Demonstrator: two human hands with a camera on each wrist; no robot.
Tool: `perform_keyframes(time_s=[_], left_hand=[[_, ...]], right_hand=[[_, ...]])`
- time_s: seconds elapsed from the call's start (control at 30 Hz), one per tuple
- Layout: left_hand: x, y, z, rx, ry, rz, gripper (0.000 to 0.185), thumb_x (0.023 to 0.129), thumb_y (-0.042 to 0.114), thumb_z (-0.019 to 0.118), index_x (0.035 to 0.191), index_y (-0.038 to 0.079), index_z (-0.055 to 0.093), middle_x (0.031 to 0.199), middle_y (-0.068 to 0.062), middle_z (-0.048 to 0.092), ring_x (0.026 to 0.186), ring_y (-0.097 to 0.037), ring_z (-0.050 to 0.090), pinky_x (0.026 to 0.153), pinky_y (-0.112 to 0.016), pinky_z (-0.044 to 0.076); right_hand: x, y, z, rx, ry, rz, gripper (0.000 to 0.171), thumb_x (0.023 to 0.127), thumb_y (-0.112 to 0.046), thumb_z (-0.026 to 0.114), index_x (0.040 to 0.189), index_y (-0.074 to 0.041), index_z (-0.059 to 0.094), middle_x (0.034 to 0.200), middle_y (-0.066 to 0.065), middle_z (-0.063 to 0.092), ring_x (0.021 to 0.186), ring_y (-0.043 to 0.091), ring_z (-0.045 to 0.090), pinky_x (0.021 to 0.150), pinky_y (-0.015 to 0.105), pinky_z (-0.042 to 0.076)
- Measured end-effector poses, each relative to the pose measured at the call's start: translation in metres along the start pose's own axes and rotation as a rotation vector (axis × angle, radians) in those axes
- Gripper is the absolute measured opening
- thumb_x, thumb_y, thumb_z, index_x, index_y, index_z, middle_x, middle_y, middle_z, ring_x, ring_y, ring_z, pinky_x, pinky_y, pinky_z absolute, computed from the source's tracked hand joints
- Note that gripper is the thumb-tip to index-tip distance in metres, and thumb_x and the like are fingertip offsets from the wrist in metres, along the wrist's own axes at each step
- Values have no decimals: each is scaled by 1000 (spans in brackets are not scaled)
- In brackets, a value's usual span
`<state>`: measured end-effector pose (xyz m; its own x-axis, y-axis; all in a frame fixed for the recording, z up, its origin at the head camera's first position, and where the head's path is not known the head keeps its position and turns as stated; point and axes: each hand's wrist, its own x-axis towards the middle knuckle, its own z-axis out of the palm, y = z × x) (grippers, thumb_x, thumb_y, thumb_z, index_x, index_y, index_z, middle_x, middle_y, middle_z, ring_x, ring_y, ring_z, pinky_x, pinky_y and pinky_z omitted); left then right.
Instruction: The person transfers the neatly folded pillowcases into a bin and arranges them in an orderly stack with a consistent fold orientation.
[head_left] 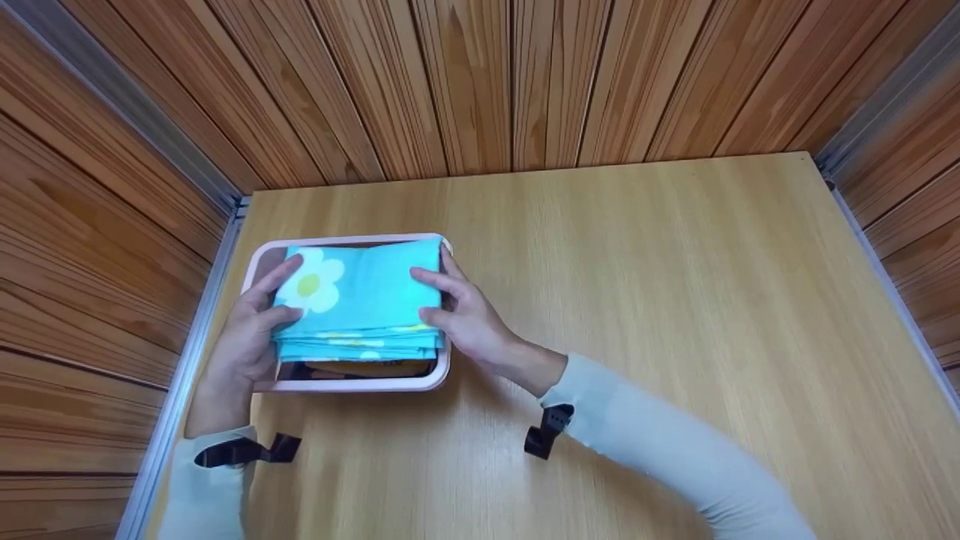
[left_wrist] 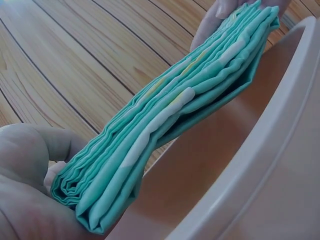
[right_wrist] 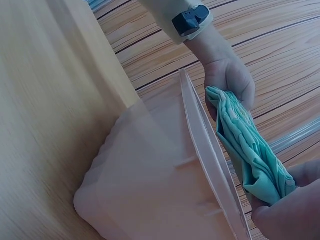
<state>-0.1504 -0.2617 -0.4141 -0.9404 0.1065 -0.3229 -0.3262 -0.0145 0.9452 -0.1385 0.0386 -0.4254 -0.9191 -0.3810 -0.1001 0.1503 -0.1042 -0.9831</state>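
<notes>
Turquoise folded cloth (head_left: 358, 300) is gripped at opposite ends by left hand (head_left: 247, 337) and right hand (head_left: 465, 319), kept level above pink plastic bin (head_left: 352, 385).

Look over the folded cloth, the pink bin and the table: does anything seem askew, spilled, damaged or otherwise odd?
Nothing stands out. The folded turquoise cloth with a white daisy print is neatly stacked, gripped at its ends by the left hand and right hand over the pink rectangular plastic bin, which sits upright on the light wooden table. No spills or damage show.
</notes>
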Motion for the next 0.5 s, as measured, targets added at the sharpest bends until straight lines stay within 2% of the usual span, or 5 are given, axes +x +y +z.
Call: perform_keyframes(time_s=[0.27,0.37,0.5], left_hand=[[3,3,-6,120,-9,28,67,101,-2,50,160,25,36,169,-4,1,130,-21,29,88,-24,48],[2,3,-8,168,-15,30,63,103,3,52,159,26,37,168,-7,5,132,-24,28,88,-24,49],[-1,7,-10,247,-9,27,60,104,9,53,159,29,38,168,-9,9,138,-28,23,94,-27,45]], right_hand=[[7,2,4,-8,-1,35,54,98,7,57,151,-5,49,171,-1,-8,156,17,-8,124,31,9],[7,2,5,-30,-1,62,53,99,1,59,151,-8,50,171,-3,-7,156,16,-8,125,32,8],[7,-2,7,-13,-17,81,50,102,-9,59,151,-9,49,171,-2,-7,156,17,-10,125,34,6]])
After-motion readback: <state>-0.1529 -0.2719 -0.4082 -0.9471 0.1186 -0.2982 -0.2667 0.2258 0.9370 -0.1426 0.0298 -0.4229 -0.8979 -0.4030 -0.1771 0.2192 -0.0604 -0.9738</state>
